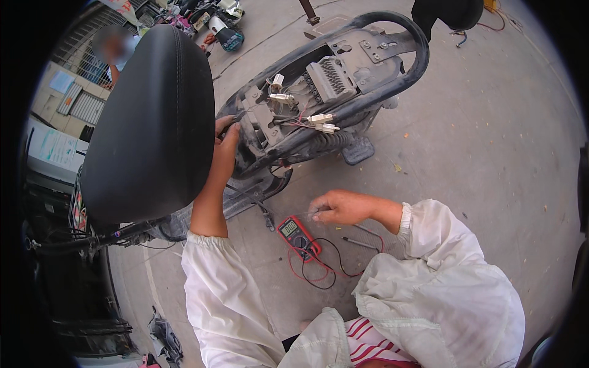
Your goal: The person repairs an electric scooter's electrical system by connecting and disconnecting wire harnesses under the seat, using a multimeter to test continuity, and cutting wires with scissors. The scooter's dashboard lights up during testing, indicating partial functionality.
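Observation:
My left hand [224, 138] reaches past the raised black seat [147, 126] to the scooter's open seat frame [392, 83], its fingers closed around something dark that I cannot make out. Wires with white connectors [320, 119] lie over the frame beside a grey finned unit [328, 78]. My right hand [331, 208] is closed above the ground, on something hidden in its fingers. Just below it a red multimeter [294, 234] lies with coiled red and black leads and test probes [362, 244]. A black cable with a plug [267, 219] hangs left of the meter.
A person [113, 52] is behind the seat at upper left, near a grille and wall signs. Parked scooters [224, 34] stand at the back. Loose cables [460, 40] lie on the paved ground [466, 153] at upper right. A dark crumpled object [164, 334] lies at lower left.

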`<state>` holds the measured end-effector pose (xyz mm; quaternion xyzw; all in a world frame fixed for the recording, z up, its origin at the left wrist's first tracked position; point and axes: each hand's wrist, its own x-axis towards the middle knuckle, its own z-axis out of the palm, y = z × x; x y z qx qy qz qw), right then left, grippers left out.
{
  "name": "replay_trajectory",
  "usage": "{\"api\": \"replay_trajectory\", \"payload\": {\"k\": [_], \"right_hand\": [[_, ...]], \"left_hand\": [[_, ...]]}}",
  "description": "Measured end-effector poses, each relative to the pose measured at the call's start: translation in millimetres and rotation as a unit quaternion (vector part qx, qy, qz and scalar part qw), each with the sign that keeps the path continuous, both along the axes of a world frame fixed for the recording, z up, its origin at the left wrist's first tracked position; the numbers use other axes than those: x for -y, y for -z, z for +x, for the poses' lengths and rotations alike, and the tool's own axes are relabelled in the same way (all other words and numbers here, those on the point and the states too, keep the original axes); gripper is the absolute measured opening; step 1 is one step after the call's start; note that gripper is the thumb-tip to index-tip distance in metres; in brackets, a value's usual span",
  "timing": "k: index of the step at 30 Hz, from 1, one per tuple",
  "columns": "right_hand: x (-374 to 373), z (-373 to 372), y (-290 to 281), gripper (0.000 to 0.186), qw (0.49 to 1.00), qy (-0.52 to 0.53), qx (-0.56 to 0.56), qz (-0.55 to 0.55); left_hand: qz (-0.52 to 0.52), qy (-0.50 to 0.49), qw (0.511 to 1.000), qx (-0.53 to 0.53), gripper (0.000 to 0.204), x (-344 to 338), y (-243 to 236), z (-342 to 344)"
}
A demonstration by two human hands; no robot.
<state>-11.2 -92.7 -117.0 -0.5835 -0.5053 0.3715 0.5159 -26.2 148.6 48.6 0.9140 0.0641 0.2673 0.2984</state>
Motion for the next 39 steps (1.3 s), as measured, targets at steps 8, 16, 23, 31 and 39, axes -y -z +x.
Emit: {"api": "replay_trajectory", "payload": {"k": [8, 16, 23, 31, 39], "right_hand": [[-4, 2, 6, 0.018, 0.98, 0.085, -0.173, 0.045], [-6, -2, 21, 0.033, 0.951, 0.3, 0.016, 0.075], [-12, -7, 10, 0.061, 0.946, 0.237, -0.181, -0.13], [-24, -6, 35, 0.031, 0.687, 0.068, -0.7, 0.181], [-11, -6, 6, 0.037, 0.735, 0.073, -0.618, 0.269]], "left_hand": [[-0.28, -0.023, 0.958, -0.066, 0.027, 0, 3, 2], [-0.511, -0.042, 0.85, -0.121, 0.024, -6, 8, 2], [-0.694, 0.008, 0.709, -0.123, 0.025, -19, 7, -2], [-0.711, 0.017, 0.69, -0.134, 0.033, 17, 12, -33], [-0.607, -0.02, 0.784, -0.13, 0.032, 8, 30, -60]]}}
